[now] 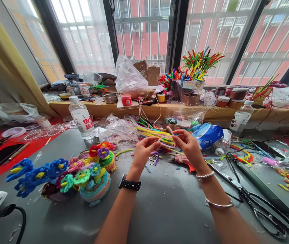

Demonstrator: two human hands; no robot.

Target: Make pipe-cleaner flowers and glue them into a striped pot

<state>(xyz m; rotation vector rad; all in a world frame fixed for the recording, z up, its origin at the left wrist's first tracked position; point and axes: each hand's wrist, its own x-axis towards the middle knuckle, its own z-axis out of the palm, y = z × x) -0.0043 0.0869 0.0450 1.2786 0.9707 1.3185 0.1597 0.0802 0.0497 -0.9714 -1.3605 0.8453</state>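
Note:
Between my hands is a pale pink pipe cleaner (pixel 170 130), bent into a curve. My left hand (pixel 146 150), wearing a black dotted watch band, pinches one part between thumb and fingertips. Opposite it, my right hand (pixel 189 147) pinches another part; a beaded bracelet and a bangle circle that arm. Behind the fingers lies a bundle of yellow and pink pipe cleaners (pixel 148 132), partly hidden. Under the right hand rests a pink glue gun (pixel 181 159) with an orange trigger. Small scissors (pixel 152 160) lie below the bundle.
Pipe-cleaner flowers in small pots (pixel 95 184) stand at left, near a water bottle (pixel 80 117). Large black scissors (pixel 251 200) lie at right, beside a dark green bar (pixel 263 189). A blue tissue pack (pixel 209 135) sits behind. Jars and pipe cleaners crowd the window ledge (pixel 96 109).

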